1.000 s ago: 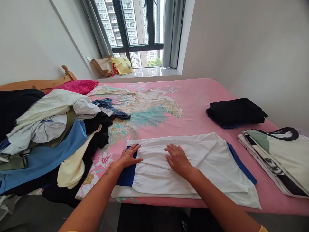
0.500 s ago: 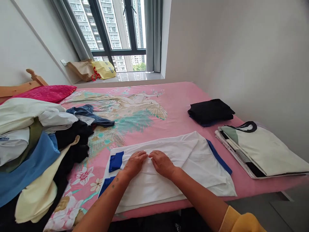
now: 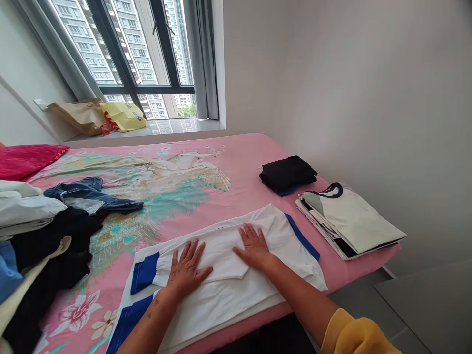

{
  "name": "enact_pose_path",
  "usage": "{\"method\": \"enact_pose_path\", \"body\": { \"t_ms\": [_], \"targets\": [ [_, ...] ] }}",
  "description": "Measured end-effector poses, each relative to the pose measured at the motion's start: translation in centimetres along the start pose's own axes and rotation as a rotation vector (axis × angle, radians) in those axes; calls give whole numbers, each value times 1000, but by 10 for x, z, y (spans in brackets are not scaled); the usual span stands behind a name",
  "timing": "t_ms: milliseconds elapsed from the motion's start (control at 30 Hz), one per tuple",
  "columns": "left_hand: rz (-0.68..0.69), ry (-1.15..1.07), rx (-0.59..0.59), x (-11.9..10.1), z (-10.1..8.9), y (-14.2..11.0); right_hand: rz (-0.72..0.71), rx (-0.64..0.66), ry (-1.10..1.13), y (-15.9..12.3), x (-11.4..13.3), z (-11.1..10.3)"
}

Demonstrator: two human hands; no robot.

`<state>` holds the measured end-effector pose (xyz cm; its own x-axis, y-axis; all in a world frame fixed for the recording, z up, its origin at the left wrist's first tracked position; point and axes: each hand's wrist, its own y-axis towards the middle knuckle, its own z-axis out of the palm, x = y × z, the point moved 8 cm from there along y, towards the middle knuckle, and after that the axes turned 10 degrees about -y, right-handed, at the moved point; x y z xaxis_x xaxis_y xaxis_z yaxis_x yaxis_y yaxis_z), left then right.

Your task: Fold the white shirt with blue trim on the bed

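A white long-sleeved shirt [image 3: 232,305] with blue cuffs and a blue collar edge lies spread on the bed, its sleeves laid over the body. My left hand [image 3: 187,269] rests flat on it near one blue cuff, fingers spread. Farther right, my right hand [image 3: 252,246] presses flat on the same shirt, fingers stretched and slightly apart. Neither hand grips the cloth. Both blue cuffs point left; my left forearm partly covers the nearer one.
The bed has a pink flowered sheet [image 3: 243,152]. At right lie a folded black garment [image 3: 287,174] and a stack of folded shirts [image 3: 357,216]. A loose clothes pile [image 3: 47,246] with denim [image 3: 92,194] is at left. Bags [image 3: 123,115] sit on the windowsill.
My hands have moved apart and flattened, from bent fingers close together to spread palms on the shirt. The camera view has shifted to the right.
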<state>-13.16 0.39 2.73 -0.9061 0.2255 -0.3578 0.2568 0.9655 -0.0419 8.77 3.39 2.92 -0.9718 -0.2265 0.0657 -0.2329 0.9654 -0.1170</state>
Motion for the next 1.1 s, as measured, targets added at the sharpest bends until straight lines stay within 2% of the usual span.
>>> {"method": "enact_pose_path", "body": {
  "t_ms": [67, 133, 167, 233, 333, 367, 433, 500, 567, 667, 733, 800, 867, 933, 1000, 1100],
  "targets": [
    [-17, 1, 23, 2, 0, -1, 219, 60, -26, -1, -42, 5],
    [-21, 0, 4, -7, -6, 2, 329, 74, -31, -4, -66, 3],
    [1, -5, -17, -19, -9, 4, 318, 57, -24, -5, -68, -1],
    [110, -32, -43, -57, -10, 6, 186, -15, 7, -6, -54, -8],
    [307, -104, 26, -119, 10, -4, -25, -48, 50, -7, -29, -8],
    [339, -124, 58, -133, 19, -11, -25, -31, 49, -6, -30, -6],
    [361, -159, 109, -148, 35, -29, 106, 9, 27, -6, -51, -3],
    [365, -194, 134, -152, 44, -50, 279, 21, 9, -12, -77, -7],
    [357, -221, 108, -150, 40, -69, 326, -29, 4, -23, -85, -18],
    [272, -193, -38, -138, 18, -86, 206, -154, -11, -42, -58, -30],
    [157, -125, -129, -118, 2, -89, 114, -202, -29, -57, -30, -27],
    [25, -46, -173, -86, -11, -94, 58, -196, -44, -71, -7, -13],
    [-115, 24, -200, -46, -25, -108, 53, -186, -51, -86, 1, 4],
    [-238, 73, -240, -4, -37, -138, 62, -260, -40, -108, -3, 15],
    [-316, 101, -290, 31, -43, -181, 26, -413, -11, -141, -11, 21],
    [-341, 120, -332, 66, -29, -258, -92, -528, 25, -206, -16, 48]
  ]
}}
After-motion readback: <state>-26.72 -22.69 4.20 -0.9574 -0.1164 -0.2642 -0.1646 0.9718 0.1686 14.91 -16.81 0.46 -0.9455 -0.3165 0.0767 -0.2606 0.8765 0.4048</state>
